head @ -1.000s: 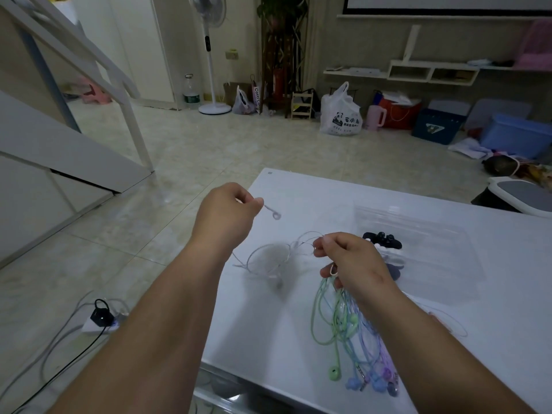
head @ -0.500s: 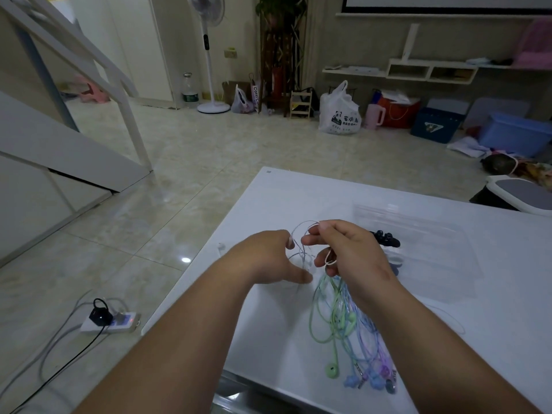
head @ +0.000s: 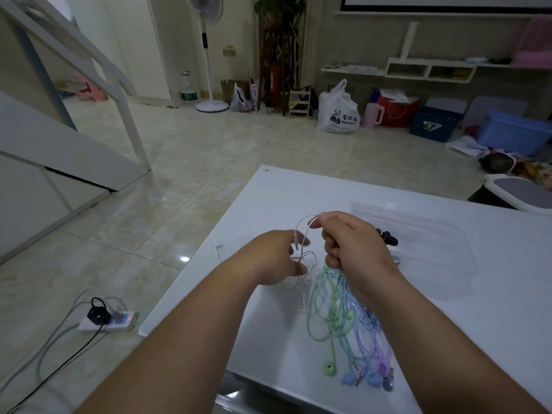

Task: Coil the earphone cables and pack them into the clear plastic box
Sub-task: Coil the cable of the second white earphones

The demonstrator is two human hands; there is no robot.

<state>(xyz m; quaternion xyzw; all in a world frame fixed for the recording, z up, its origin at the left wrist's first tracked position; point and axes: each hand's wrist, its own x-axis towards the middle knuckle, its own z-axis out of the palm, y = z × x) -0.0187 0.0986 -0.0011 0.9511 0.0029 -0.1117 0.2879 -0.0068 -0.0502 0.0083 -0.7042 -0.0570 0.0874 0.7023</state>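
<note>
White earphone cable (head: 302,227): thin, glossy, arched between both hands just above the tabletop. The right hand (head: 355,249) pinches its top between thumb and forefinger. The left hand (head: 274,258), just beside it, grips the lower loops with curled fingertips. One white earbud (head: 218,245) lies on the tabletop to the left of the left hand.

Coloured earphones (head: 349,324): green, blue and purple cords in a loose bundle. They run from under the right hand's curled lower fingers toward the near edge, buds and plugs at the end. Whether those fingers hold them, cannot tell.

Clear plastic box (head: 433,234): shallow, rectangular, behind the right hand, with a black object (head: 389,238) at its left end.

Tabletop (head: 478,309): white, smooth, reflective.

Floor (head: 209,162): polished beige tiles, with a power strip (head: 110,321) and black plug to the left.

Far wall: pedestal fan (head: 209,55), white plastic bag (head: 337,112), blue bin (head: 513,132).
</note>
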